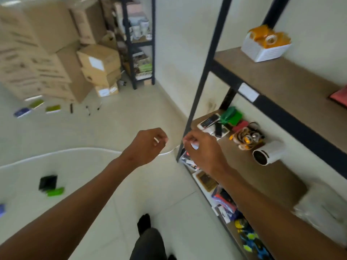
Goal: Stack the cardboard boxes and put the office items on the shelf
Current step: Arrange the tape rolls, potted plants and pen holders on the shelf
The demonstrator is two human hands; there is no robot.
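Note:
My left hand [148, 145] and my right hand [202, 149] are raised close together in front of the black-framed shelf [204, 76]. Each hand pinches a thin white cable [75, 149] that trails off to the left in a long curve. The right hand is over the front left corner of the middle shelf board [249, 171]. Stacked cardboard boxes [47, 53] stand at the back left, with smaller boxes [99, 64] piled beside them. The picture is blurred by motion.
On the middle board lie a phone [208, 121], a green packet [231, 115], tape rolls [247, 136] and a white cylinder [268, 152]. A white basket [262, 48] sits on the upper board. Notebooks [53, 108], pens [71, 108] and a black box [47, 182] lie on the floor.

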